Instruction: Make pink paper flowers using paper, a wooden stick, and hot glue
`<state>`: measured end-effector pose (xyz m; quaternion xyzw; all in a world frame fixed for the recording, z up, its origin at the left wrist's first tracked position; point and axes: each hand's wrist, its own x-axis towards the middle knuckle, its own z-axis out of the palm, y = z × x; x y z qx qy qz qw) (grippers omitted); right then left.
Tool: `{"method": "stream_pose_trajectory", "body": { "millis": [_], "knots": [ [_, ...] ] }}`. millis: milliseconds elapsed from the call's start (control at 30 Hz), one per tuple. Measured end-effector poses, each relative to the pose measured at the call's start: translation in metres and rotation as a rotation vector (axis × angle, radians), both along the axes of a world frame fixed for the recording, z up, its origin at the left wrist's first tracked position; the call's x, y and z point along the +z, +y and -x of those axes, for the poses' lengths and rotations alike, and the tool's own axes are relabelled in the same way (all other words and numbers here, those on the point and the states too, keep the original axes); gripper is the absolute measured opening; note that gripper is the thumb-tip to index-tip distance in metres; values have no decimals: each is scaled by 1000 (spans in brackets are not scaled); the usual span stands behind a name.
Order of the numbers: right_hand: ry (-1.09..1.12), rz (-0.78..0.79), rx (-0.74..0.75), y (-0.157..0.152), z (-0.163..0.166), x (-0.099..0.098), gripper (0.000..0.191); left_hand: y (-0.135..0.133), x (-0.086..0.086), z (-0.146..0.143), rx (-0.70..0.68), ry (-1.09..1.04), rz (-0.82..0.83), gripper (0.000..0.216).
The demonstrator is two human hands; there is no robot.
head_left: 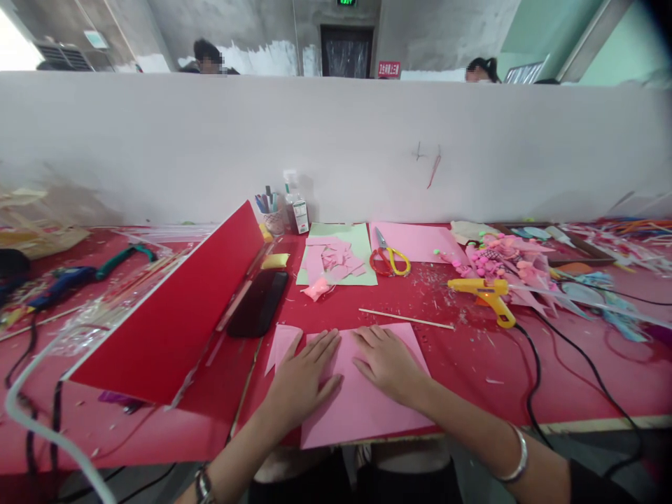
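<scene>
A sheet of pink paper (pixel 367 413) lies at the front edge of the red table. My left hand (pixel 304 378) rests flat near its left side, fingers stretched forward and thumb apart. Flat on the same sheet, my right hand (pixel 391 364) has its fingers spread toward the far edge. Part of the sheet is hidden beneath both hands. A smaller folded piece of pink paper (pixel 281 343) sits just left of the sheet, partly behind my left hand. Beyond the sheet lies a thin wooden stick (pixel 407 318).
A black phone (pixel 258 304) lies by a standing red board (pixel 178 308). Scissors (pixel 389 255) and pink scraps (pixel 336 260) are further back. At right, a yellow glue gun (pixel 486 294) trails a black cord beside pink crafted pieces (pixel 504 262). A white partition (pixel 336 140) closes the back.
</scene>
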<state>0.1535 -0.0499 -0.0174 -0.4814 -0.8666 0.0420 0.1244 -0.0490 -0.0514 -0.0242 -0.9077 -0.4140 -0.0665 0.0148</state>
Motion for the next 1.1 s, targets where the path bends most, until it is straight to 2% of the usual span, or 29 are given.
{"method": "stream_pose_trajectory", "body": {
  "millis": [233, 467, 833, 1100],
  "knots": [
    [-71, 11, -108, 0, -34, -1, 35, -1, 4, 25, 41, 56, 1, 55],
    [-148, 12, -214, 0, -62, 4, 34, 0, 4, 32, 70, 66, 19, 57],
    [-218, -47, -202, -2, -61, -5, 37, -2, 2, 33, 75, 93, 11, 59],
    [-240, -60, -288, -3, -64, -10, 34, -2, 0, 32, 82, 111, 7, 59]
  ]
}}
